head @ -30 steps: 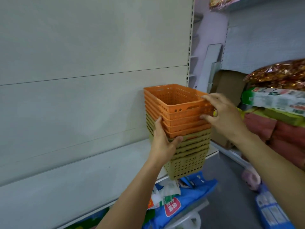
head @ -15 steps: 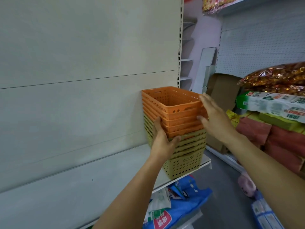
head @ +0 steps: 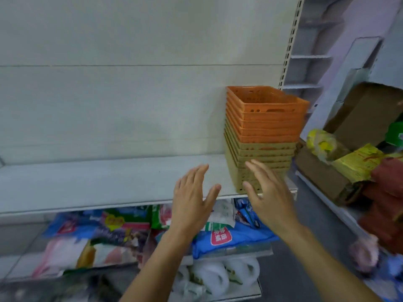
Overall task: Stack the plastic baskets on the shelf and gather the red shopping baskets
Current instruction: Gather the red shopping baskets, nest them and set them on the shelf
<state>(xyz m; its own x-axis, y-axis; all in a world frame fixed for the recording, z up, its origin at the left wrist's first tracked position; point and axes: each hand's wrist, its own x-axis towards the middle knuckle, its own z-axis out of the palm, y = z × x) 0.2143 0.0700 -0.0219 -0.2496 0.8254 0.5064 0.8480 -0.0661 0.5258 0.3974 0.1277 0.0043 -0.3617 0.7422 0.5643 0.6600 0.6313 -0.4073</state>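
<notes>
A nested stack of plastic baskets stands at the right end of the white shelf (head: 109, 177): several orange baskets (head: 266, 118) on top of several tan baskets (head: 259, 155). My left hand (head: 192, 199) hovers open in front of the shelf, left of the stack, fingers spread and holding nothing. My right hand (head: 268, 192) is open too, held in front of the lowest tan basket and apart from it. No red shopping basket is in view.
Below the shelf lie packaged goods, among them a blue bag (head: 229, 238) and white rolls (head: 218, 273). To the right stand a cardboard box (head: 366, 114) and stacked yellow and red packs (head: 359, 162). A slotted upright (head: 287, 51) edges the back panel.
Both hands have let go of the basket stack and drawn back toward me and downward. The stack now stands alone on the shelf. The view has tilted down.
</notes>
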